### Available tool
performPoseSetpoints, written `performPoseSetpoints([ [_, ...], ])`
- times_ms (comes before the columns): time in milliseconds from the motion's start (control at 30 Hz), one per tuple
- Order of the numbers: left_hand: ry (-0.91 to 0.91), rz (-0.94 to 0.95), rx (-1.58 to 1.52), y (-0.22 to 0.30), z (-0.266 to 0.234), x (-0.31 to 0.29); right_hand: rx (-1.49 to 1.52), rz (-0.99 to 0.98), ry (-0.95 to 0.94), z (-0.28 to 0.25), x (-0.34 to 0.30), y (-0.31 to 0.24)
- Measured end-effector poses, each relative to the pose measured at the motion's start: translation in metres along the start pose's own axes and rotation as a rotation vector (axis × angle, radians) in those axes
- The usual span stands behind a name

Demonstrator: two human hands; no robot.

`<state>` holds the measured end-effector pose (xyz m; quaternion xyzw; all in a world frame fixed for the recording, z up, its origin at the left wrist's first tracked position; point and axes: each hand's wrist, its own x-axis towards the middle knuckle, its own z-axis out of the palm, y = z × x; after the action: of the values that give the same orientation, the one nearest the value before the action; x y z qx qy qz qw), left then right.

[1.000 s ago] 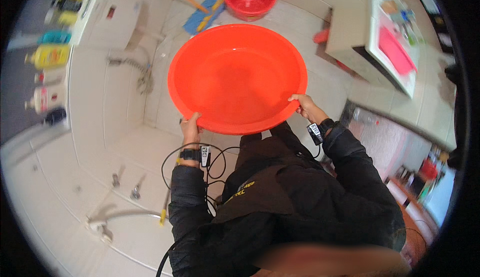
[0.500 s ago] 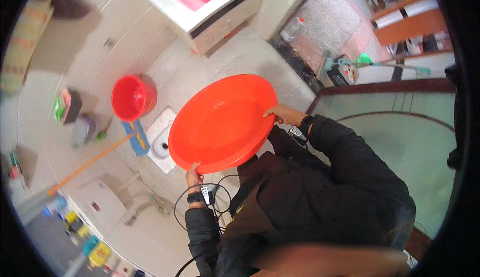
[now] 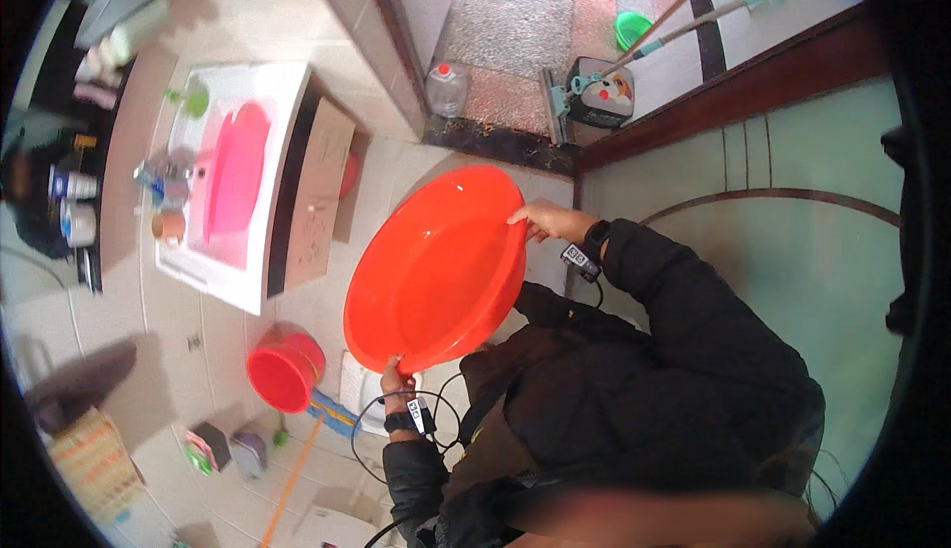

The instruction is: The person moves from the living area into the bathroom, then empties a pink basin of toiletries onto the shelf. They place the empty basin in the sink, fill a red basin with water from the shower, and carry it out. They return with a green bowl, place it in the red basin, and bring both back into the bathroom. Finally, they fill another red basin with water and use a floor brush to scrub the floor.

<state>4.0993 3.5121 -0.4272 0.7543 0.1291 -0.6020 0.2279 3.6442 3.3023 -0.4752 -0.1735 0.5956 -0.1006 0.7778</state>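
A large, round orange-red basin [image 3: 436, 266] is held out in front of me, tilted, and its visible inside holds nothing. My left hand [image 3: 397, 382] grips its near rim, with the thumb over the edge. At the right side of the rim, my right hand [image 3: 547, 221] is closed around the edge. The fingers under the basin are partly hidden. Both wrists carry dark bands with small boxes, and a black cable loops by the left one.
To the left stands a white sink cabinet [image 3: 282, 191] with a pink basin [image 3: 238, 171] in it. A red bucket [image 3: 282, 372] and a mop lie beyond my left hand. A raised dark doorsill [image 3: 500, 145] lies ahead, with a plastic bottle [image 3: 448, 90] beyond it. Glass door [image 3: 783, 300] at right.
My view has turned toward the doorway, so the sink cabinet and bucket sit lower and further left or nearer in the picture. Both hands still hold the basin, which looks more steeply tilted.
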Motion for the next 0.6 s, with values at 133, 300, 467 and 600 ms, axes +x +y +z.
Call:
performPoseSetpoints([
  [133, -0.165, 0.117, 0.021, 0.072, 0.109, -0.027, 0.159, -0.134, 0.116, -0.075, -0.032, -0.076],
  [300, -0.373, 0.146, 0.003, 0.126, 0.256, -0.070, 0.414, -0.348, 0.074, -0.183, -0.081, -0.174],
  [467, -0.620, 0.151, 0.047, 0.176, 0.398, -0.097, 0.509, -0.586, 0.309, -0.270, -0.111, -0.300],
  [600, -0.720, -0.069, -0.027, 0.236, 0.518, -0.118, 0.540, -0.742, 0.381, -0.327, -0.160, -0.393],
])
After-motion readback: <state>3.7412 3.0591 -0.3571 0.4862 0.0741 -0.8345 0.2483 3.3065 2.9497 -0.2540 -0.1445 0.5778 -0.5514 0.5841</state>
